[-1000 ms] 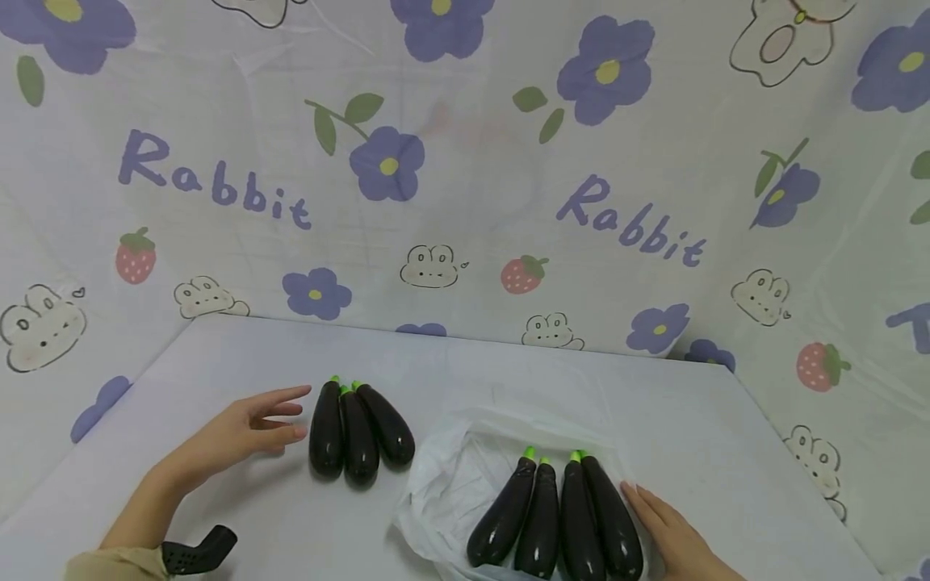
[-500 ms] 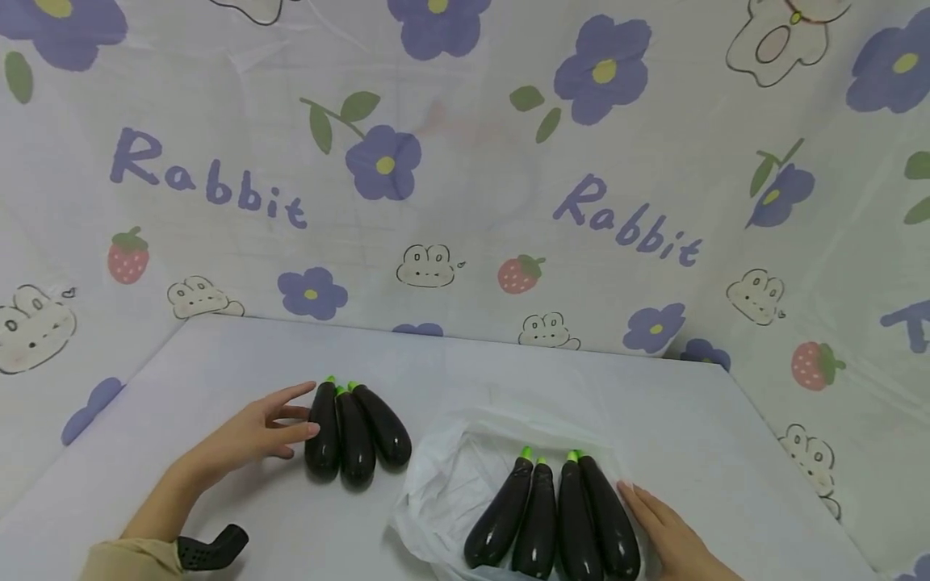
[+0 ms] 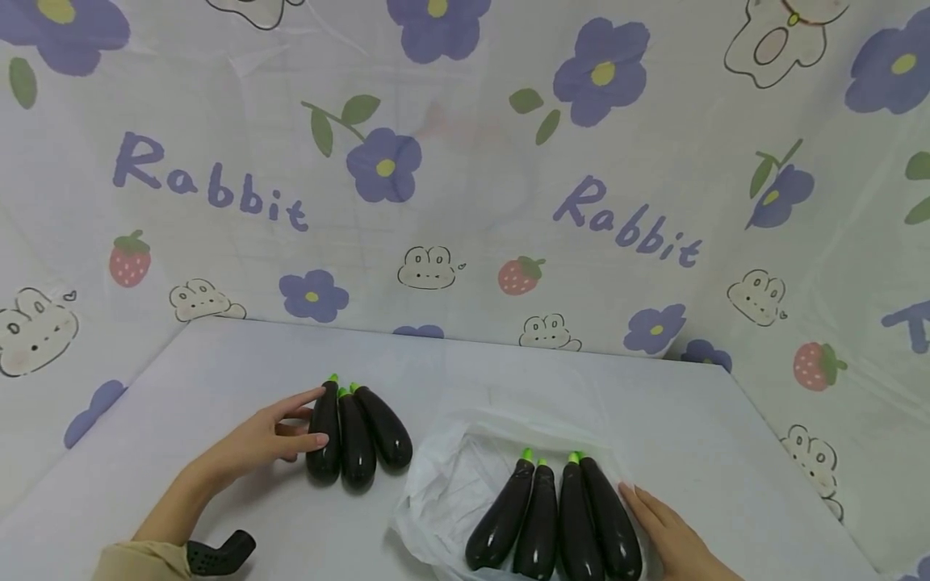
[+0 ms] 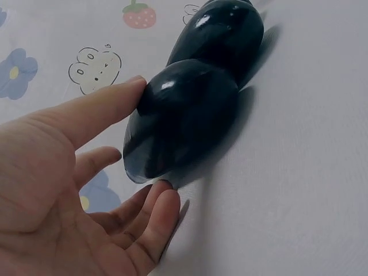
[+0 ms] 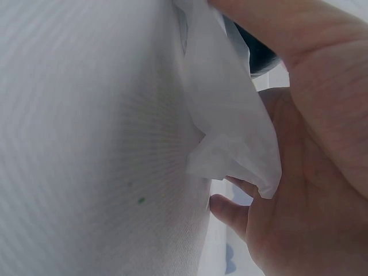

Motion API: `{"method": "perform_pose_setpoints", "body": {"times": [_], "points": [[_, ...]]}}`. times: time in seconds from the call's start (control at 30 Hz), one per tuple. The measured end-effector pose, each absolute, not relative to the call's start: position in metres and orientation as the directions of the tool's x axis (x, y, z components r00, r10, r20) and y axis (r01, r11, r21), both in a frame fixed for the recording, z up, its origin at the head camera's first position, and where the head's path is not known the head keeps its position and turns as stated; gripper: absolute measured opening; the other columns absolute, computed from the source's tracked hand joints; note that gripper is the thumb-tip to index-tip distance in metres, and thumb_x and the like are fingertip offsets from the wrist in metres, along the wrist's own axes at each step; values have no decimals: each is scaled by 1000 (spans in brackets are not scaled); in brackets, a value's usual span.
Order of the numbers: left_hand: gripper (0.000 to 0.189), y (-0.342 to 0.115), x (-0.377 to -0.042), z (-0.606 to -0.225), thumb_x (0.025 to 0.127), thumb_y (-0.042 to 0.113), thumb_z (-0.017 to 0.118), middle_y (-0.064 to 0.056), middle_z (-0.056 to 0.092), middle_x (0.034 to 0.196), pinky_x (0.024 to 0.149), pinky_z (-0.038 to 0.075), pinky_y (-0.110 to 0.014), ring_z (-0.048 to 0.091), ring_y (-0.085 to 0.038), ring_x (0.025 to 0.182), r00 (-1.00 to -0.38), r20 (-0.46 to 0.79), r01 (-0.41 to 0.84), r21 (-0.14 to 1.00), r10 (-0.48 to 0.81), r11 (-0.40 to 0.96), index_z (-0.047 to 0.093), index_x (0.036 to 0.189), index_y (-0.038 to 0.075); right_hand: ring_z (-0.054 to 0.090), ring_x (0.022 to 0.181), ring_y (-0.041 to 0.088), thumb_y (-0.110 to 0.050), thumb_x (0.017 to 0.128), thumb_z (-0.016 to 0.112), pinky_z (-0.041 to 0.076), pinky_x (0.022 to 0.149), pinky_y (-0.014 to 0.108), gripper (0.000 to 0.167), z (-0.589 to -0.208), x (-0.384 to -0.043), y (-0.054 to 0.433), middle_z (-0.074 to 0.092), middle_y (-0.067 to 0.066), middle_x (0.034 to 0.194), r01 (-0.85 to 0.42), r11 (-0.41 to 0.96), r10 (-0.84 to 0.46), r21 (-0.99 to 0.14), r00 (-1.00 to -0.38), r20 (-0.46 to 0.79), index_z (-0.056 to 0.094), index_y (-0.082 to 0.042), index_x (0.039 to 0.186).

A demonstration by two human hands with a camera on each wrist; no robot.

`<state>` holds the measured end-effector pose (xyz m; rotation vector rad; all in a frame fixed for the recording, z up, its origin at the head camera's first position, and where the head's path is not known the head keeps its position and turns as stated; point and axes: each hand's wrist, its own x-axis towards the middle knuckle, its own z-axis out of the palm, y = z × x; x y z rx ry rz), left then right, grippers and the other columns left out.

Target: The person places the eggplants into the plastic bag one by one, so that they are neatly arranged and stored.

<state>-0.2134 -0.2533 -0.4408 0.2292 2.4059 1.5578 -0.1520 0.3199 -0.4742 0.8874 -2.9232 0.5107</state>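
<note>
Three dark eggplants lie side by side on the white table, left of centre; the leftmost eggplant [image 3: 324,440] is beside my left hand [image 3: 263,440]. Its thumb touches that eggplant's side and the index fingertip reaches near the green stem. In the left wrist view the thumb meets the glossy eggplant [image 4: 184,118], while the other fingers stay loosely bent beside it, not wrapped round. A white plastic bag [image 3: 429,504] spreads at front centre-right, with several eggplants in its opening. My right hand [image 3: 672,537] rests against the bag's right edge, fingers fairly straight, bag film [image 5: 230,126] against the palm.
The white table [image 3: 276,347] ends at a cloth backdrop [image 3: 465,218] printed with flowers, strawberries and rabbits. A black wrist-worn device [image 3: 221,554] sticks out from the left sleeve. The middle eggplant [image 3: 358,444] and right eggplant [image 3: 385,428] touch or nearly touch the leftmost one.
My left hand has moved right, from just beside the leftmost eggplant to touching it with thumb and index finger. The right hand, bag and eggplants stay in place.
</note>
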Motion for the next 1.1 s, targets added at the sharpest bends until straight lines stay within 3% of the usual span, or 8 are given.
{"method": "perform_pose_setpoints", "body": {"times": [0.23,0.5,0.67,0.97,1.1], "points": [[82,-254,-212,-439,89,33,75,-25,37,146,82,50,-38,50,-34,125,-943,-139,-6,915,301,403,29,156,20,49,113,52,-65,62,83,48,79,61,128,-475,-152,320,45,35,132,-549,784,-533,-288,-835,141,14,-17,159],[80,-256,-212,-439,92,31,71,-27,33,149,86,49,-38,50,-33,124,-929,-119,31,919,351,393,26,157,22,50,114,50,-62,60,86,48,80,60,127,-475,-151,320,46,34,132,-539,797,-524,-273,-841,133,23,-3,154],[77,-256,-212,-439,92,31,71,-24,37,148,85,49,-39,52,-29,121,-924,-124,31,918,360,395,30,156,21,51,113,48,-63,59,86,50,80,57,130,-475,-150,320,47,32,131,-554,799,-531,-235,-833,159,18,-11,157],[76,-257,-212,-438,93,28,71,-22,47,141,84,50,-39,54,-27,117,-922,-116,34,927,369,375,30,156,17,50,115,49,-61,59,87,48,82,60,129,-473,-150,318,45,33,133,-529,806,-519,-265,-847,112,24,1,152],[76,-257,-212,-438,93,28,71,-23,46,142,83,50,-39,56,-26,113,-925,-118,27,928,362,372,30,156,16,50,114,49,-62,60,87,49,80,60,129,-474,-151,319,46,33,132,-547,795,-531,-264,-837,134,21,-5,155]]}}
